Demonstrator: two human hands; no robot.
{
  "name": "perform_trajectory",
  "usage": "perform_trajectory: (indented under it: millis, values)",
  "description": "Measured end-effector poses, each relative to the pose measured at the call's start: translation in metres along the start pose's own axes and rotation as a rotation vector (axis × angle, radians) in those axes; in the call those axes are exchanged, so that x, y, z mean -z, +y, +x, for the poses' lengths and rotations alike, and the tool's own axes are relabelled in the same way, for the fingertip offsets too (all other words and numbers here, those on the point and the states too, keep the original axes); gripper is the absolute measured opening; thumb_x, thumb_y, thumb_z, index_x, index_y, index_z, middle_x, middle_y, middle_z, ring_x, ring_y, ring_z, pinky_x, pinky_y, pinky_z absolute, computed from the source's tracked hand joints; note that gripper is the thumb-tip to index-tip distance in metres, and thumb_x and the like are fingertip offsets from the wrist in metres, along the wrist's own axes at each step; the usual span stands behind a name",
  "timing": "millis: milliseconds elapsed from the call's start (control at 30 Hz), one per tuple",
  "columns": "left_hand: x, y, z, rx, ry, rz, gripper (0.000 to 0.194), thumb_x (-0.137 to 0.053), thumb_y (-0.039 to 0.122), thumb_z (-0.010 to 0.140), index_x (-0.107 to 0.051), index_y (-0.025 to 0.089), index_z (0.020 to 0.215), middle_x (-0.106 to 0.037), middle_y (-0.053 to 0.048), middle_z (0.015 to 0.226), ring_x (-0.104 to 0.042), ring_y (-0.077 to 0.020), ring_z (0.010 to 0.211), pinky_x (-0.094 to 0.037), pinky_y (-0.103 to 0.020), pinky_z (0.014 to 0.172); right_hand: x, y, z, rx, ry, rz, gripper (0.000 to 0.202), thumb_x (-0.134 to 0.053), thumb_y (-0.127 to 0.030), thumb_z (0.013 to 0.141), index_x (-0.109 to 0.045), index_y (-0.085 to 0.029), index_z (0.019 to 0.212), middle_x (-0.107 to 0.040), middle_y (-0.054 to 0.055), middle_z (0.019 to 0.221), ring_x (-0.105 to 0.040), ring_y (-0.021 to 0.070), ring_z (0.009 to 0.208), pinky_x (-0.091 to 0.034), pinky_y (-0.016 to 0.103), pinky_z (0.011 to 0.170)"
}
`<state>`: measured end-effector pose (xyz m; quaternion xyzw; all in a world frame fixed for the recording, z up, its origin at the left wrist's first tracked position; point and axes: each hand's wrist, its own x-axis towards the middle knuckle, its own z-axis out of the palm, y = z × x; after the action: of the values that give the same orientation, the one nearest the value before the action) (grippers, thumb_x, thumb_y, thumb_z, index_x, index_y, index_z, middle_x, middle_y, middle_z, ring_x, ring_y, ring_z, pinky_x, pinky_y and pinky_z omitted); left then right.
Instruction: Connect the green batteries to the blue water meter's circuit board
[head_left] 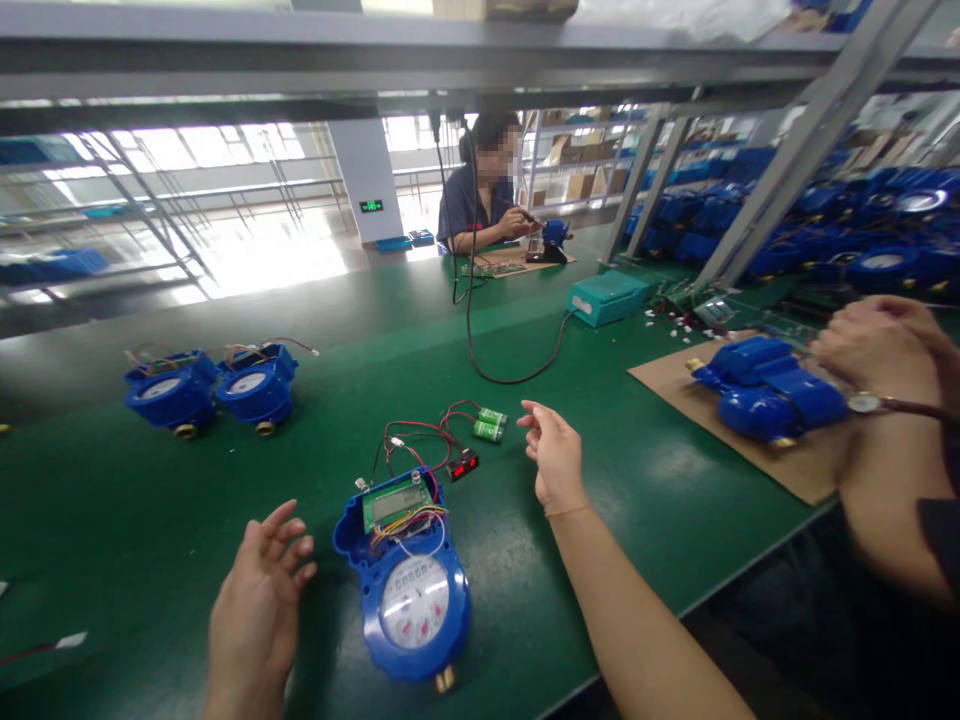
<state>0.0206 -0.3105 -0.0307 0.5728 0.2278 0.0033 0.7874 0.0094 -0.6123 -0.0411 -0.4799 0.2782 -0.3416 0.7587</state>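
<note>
A round blue plastic water meter (409,580) lies on the smooth green table (150,520), between two bare hands. Its top is open, showing a little green board and thin colored wires. The left hand (255,600) hovers near it, fingers apart and holding nothing. The right hand (555,458) (also spread and holding nothing) is near two green batteries (489,424). The meter's brass end is partly cut off.

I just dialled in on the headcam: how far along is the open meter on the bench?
Done: two blue meters stand aside at the left. In hand: the open meter lies with its circuit board bare and wires running to the batteries and a lit red display. Left hand and right hand hover, touching nothing. Left: its cover isn't on.
</note>
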Motion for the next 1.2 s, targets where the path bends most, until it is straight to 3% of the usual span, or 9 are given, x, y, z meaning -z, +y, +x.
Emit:
perform_trajectory:
  millis: [167, 433, 1200]
  values:
    - [-0.0001, 0.0008, -0.0009, 0.024, -0.003, -0.054, 0.025, -0.044, 0.033, 0.095, -0.067, 0.022, 0.093, -0.057, 0.003, 0.076, -0.054, -0.0073, 0.056, -0.043, -0.016, 0.041, 0.0008, -0.0008, 0.0018, -0.021, 0.025, 0.050, 0.044, -0.067, -0.045, 0.056, -0.068, -0.012, 0.084, -0.056, 0.000, 0.061, -0.027, 0.0056, 0.044, -0.015, 0.018, 0.040]
    - [-0.0012, 0.0032, -0.0011, 0.192, -0.053, -0.170, 0.025, -0.042, 0.020, 0.093, -0.067, 0.018, 0.091, -0.051, 0.003, 0.074, -0.049, -0.0049, 0.048, -0.040, -0.014, 0.036, 0.0001, -0.0039, 0.0022, -0.097, 0.041, 0.124, 0.040, -0.069, -0.041, 0.052, -0.067, -0.014, 0.082, -0.054, -0.002, 0.061, -0.027, 0.0050, 0.044, -0.014, 0.018, 0.039]
    - [-0.0017, -0.0002, -0.0003, 0.187, -0.080, -0.185, 0.023, -0.043, 0.018, 0.093, -0.065, 0.017, 0.093, -0.048, 0.002, 0.075, -0.046, -0.0049, 0.048, -0.038, -0.015, 0.035, 0.0022, -0.0043, 0.0013, -0.126, 0.027, 0.160, 0.035, -0.069, -0.036, 0.058, -0.066, -0.014, 0.084, -0.052, -0.002, 0.062, -0.027, 0.0049, 0.043, -0.014, 0.018, 0.039]
